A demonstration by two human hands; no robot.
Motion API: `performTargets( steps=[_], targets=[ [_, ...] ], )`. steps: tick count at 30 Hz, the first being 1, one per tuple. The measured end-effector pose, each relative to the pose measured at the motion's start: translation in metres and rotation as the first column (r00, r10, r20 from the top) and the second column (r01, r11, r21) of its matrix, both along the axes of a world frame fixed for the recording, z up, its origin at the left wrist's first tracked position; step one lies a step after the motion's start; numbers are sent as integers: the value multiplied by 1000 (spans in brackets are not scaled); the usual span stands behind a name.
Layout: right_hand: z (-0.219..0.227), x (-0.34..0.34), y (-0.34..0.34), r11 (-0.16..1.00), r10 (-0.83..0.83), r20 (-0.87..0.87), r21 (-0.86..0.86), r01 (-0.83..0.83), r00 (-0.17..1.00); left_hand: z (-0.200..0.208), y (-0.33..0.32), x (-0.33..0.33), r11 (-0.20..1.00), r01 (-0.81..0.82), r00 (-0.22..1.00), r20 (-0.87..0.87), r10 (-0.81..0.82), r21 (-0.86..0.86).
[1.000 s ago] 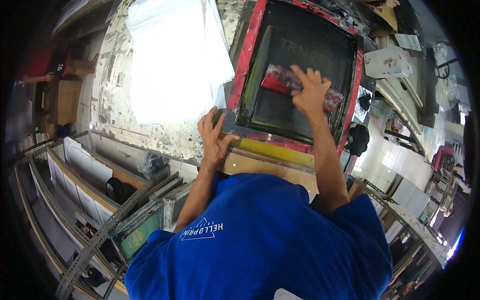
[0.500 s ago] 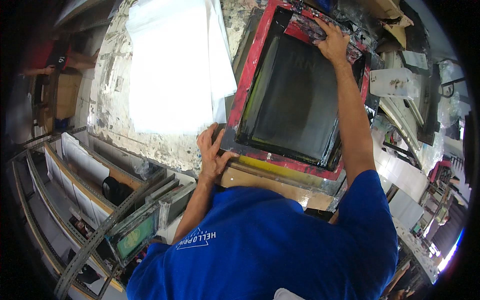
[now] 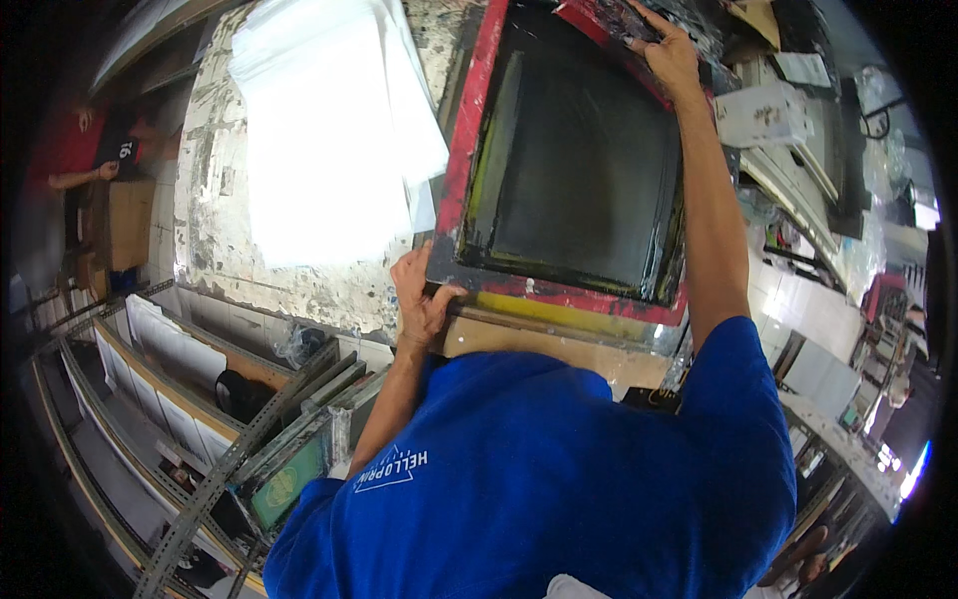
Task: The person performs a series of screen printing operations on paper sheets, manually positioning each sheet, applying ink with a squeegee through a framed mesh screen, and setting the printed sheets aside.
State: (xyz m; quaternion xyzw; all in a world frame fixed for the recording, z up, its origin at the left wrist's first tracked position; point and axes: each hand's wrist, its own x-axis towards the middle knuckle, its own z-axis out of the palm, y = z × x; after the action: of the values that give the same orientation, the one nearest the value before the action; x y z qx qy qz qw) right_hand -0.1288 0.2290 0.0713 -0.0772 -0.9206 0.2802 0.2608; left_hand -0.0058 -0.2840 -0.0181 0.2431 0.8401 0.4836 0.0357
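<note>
A screen printing frame [image 3: 469,115] with worn red rails and a dark mesh [image 3: 589,160] lies before me, slightly turned. My left hand [image 3: 421,299] is closed on its near left corner, thumb over the near rail and fingers along the side. At the far right, my right hand [image 3: 673,62] grips the ink-smeared far rail; the upper picture edge crops part of that end. Yellow shows beneath the near rail. Left of the frame lies a loose stack of white paper sheets [image 3: 319,140], a few of them askew.
The paint-spattered table [image 3: 215,200] extends left. Metal racking [image 3: 215,489] with boards stands at lower left, beside a green-meshed frame [image 3: 289,494]. A whitish translucent container [image 3: 760,115] sits right of my right arm. Another person in red [image 3: 75,150] is at far left.
The view has shifted a little. My right hand has moved from over the ink-smeared far end onto the far rail. My left hand stays at the near left corner.
</note>
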Motion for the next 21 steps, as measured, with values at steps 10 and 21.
performTargets(
  steps=[10,21],
  targets=[
    [128,174,-194,989,-8,329,-136,56,944,62,34,-12,924,-112,976,-133,171,367],
    [280,133,-171,969,246,-38,-31,-247,969,164,155,-135,462,23,906,-214,366,887]
  ],
)
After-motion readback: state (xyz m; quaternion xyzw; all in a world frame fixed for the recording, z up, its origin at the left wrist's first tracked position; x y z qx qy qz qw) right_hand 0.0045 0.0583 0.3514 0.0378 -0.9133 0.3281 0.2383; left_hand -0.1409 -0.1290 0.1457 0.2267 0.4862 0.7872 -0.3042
